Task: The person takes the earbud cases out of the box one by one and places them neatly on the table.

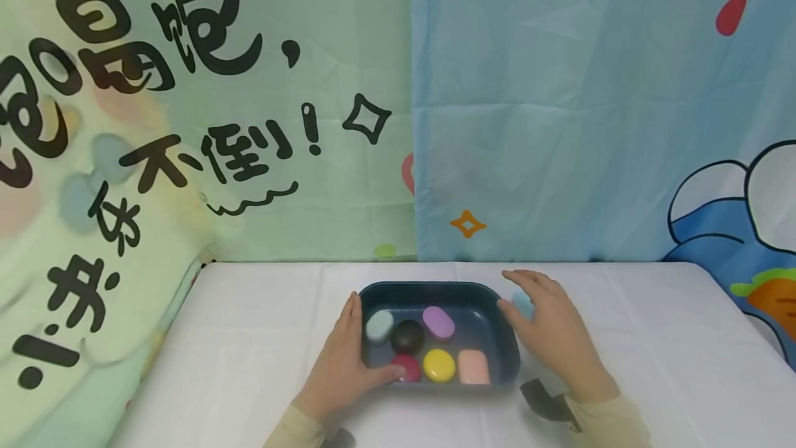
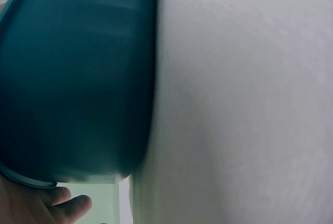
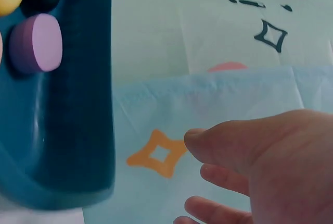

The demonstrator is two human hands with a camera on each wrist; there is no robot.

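A dark teal tray (image 1: 497, 344) stands on the white-covered table. Inside lie a pale mint piece (image 1: 380, 327), a black round piece (image 1: 408, 337), a purple oval piece (image 1: 439, 323), a red piece (image 1: 407, 367), a yellow round piece (image 1: 439, 366) and a pink block (image 1: 474, 367). My left hand (image 1: 348, 358) holds the tray's left end, fingers along the outer wall and thumb over the front rim, partly covering the red piece. Beside the right end is my right hand (image 1: 553, 327), fingers loosely bent, holding nothing; the right wrist view shows its thumb apart from the wall.
A light blue thing (image 1: 524, 304) lies behind my right hand, mostly hidden. White cloth (image 1: 671, 351) covers the table. Printed curtains, one green (image 1: 348, 199) and one blue (image 1: 547, 157), hang along its back edge.
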